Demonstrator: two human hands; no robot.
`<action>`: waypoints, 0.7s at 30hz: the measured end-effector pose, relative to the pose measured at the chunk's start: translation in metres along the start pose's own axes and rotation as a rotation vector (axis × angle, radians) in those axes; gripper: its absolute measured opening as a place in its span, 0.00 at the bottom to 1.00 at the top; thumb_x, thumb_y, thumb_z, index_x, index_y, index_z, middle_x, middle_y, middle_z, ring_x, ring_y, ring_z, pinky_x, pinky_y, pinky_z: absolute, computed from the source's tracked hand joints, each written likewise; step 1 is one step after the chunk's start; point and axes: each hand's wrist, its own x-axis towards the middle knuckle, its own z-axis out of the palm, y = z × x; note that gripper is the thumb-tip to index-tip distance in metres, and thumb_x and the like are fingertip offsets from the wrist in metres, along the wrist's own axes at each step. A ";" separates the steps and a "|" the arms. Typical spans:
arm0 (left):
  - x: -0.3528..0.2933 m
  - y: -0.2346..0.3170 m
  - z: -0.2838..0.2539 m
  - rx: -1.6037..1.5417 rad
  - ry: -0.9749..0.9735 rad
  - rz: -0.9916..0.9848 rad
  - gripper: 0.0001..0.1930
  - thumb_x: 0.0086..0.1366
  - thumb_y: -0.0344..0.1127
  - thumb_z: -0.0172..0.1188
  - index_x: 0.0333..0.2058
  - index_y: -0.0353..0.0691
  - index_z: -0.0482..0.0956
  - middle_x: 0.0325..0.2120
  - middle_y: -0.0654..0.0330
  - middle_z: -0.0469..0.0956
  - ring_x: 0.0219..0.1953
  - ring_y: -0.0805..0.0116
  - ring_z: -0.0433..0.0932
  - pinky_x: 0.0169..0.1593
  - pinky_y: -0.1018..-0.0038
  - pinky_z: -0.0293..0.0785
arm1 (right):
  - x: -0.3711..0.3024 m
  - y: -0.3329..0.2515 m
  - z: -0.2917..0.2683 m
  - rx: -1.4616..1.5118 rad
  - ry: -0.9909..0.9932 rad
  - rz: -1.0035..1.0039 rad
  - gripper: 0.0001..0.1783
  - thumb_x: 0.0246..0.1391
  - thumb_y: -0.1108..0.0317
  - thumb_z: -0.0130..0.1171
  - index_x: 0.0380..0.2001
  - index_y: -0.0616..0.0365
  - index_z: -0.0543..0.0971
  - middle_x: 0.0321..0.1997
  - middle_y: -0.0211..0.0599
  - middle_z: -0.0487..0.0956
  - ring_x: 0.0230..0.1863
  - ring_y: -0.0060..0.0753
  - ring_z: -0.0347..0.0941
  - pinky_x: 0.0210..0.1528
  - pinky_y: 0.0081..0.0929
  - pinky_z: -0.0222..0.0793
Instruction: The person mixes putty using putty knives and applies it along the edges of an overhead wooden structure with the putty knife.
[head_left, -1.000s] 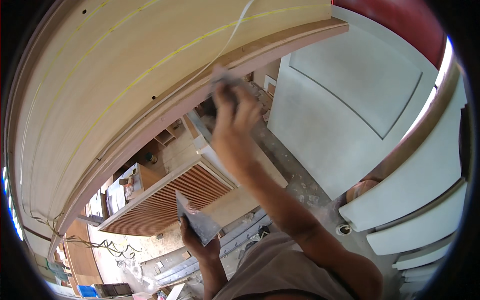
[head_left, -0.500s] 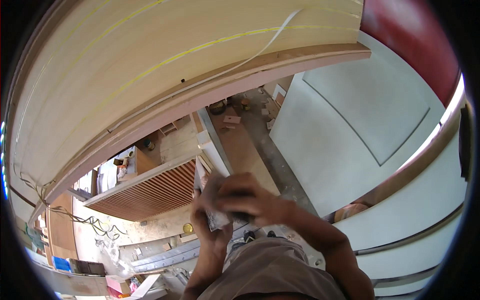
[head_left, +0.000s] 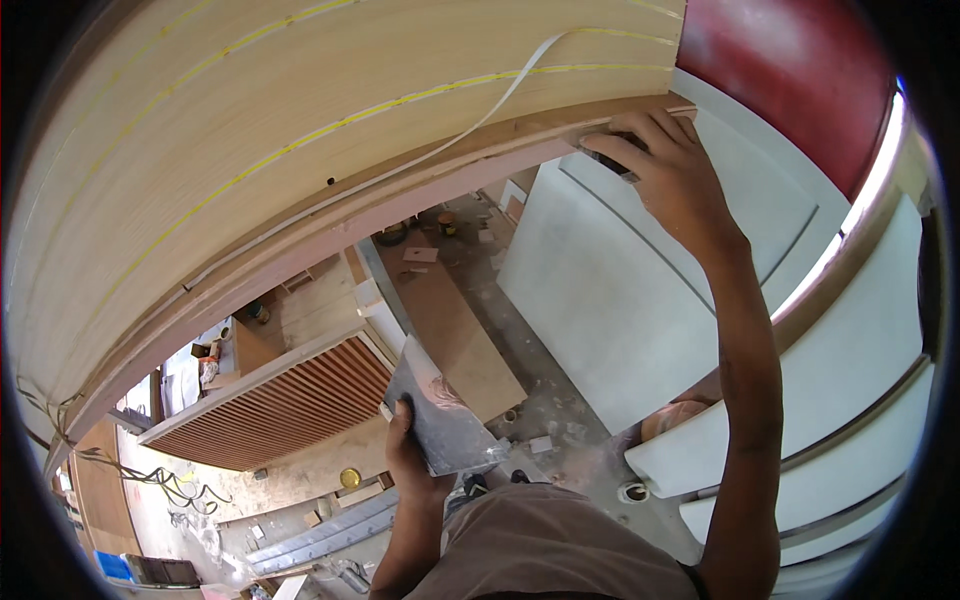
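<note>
My left hand (head_left: 415, 462) is closed on the edge of a flat grey putty board (head_left: 435, 425), its thumb lying over the top face. A smear of pinkish putty (head_left: 440, 390) sits on that face. My right hand (head_left: 668, 180) reaches up and forward to the right end of the wooden edge strip (head_left: 530, 145) of a pale panel. Its fingers grip a dark, flat putty scraper (head_left: 608, 160), partly hidden by them, at the strip. Pinkish putty coats the strip's lower side.
Above the strip lies the large pale wood panel (head_left: 330, 80) with yellow lines and a loose white band (head_left: 510, 90). White panels (head_left: 610, 290) lean at right, beside a red surface (head_left: 790, 80). A slatted cabinet (head_left: 270, 400), cables (head_left: 175, 480) and floor debris lie below.
My hands were together over the board; now they are apart. The right hand has moved up and forward to the strip with the scraper, leaving the board's putty exposed. The view has shifted slightly.
</note>
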 end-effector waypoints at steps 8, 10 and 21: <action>0.007 0.008 -0.028 0.019 0.045 0.011 0.24 0.68 0.45 0.54 0.57 0.38 0.67 0.47 0.58 0.76 0.48 0.68 0.77 0.52 0.72 0.74 | 0.012 -0.027 0.007 -0.125 -0.060 -0.112 0.21 0.46 0.75 0.56 0.46 0.45 0.81 0.46 0.29 0.73 0.53 0.36 0.67 0.57 0.36 0.63; 0.009 0.007 -0.030 0.019 0.051 0.035 0.24 0.68 0.45 0.53 0.57 0.38 0.67 0.48 0.58 0.76 0.49 0.67 0.76 0.54 0.72 0.72 | 0.017 -0.044 0.006 -0.110 -0.046 -0.148 0.21 0.46 0.72 0.56 0.46 0.46 0.80 0.47 0.29 0.73 0.53 0.35 0.67 0.56 0.35 0.63; -0.001 0.005 -0.036 -0.009 0.078 0.043 0.24 0.69 0.44 0.52 0.58 0.35 0.66 0.49 0.56 0.75 0.49 0.66 0.76 0.54 0.71 0.72 | 0.040 -0.117 0.002 0.030 0.073 -0.244 0.17 0.45 0.67 0.61 0.42 0.48 0.78 0.43 0.27 0.72 0.48 0.32 0.67 0.51 0.35 0.64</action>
